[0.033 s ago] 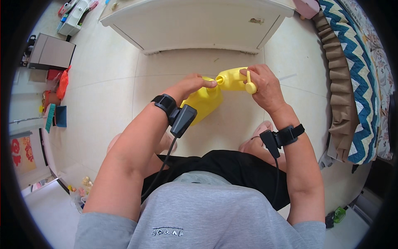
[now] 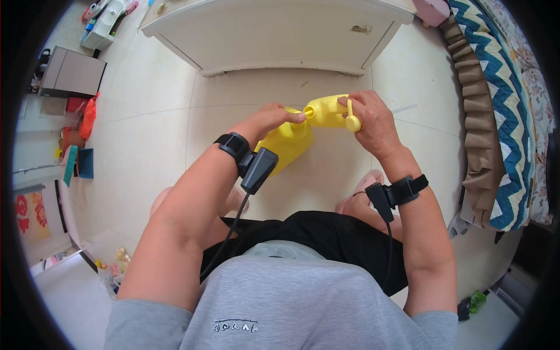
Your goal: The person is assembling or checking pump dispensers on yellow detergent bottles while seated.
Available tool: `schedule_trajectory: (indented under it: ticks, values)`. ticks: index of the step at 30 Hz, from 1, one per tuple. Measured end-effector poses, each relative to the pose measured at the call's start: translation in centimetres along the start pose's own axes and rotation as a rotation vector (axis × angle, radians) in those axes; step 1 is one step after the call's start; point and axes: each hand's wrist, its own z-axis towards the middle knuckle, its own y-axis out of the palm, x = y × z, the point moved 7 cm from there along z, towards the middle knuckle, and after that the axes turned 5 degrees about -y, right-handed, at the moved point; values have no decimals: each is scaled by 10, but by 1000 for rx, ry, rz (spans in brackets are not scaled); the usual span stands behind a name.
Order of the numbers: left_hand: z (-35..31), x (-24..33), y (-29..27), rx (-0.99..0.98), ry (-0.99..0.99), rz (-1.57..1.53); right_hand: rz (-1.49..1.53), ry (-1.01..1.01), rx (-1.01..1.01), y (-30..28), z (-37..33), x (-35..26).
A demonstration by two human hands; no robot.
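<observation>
A large yellow jug [image 2: 289, 146] is on the floor between my feet, its upper part partly covered by my left hand [image 2: 272, 118]. My left fingers are closed around the jug's neck, with the thumb lying along it. My right hand [image 2: 374, 121] grips a smaller yellow bottle [image 2: 326, 112] that is tipped on its side. The bottle's open mouth points left and meets the jug's neck, close to my left thumb. By my right fingers is a yellow round cap [image 2: 353, 123] on a stalk; how it joins the bottle is hidden. Any liquid cannot be made out.
Ahead is a white cabinet [image 2: 274, 41] on the tiled floor [image 2: 151, 128]. To the right is a bed with a brown ruffle [image 2: 475, 116]. A dustpan [image 2: 86, 163], a green broom [image 2: 70, 165] and a red bag [image 2: 90, 119] are along the left side.
</observation>
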Motion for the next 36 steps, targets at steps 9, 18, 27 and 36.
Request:
schedule_trajectory:
  ticks: [9, 18, 27, 36]
  values:
    - [31, -15, -6, 203, 38, 19, -42, -59, -77, 7, 1, -4]
    - [31, -15, -17, 294, 126, 104, -61, -43, -141, 12, 1, -1]
    - [16, -12, -11, 22, 44, 86, -43, -25, -126, 10, 2, 2]
    - [18, -10, -11, 72, 20, 79, -53, -64, -122, 9, 3, -1]
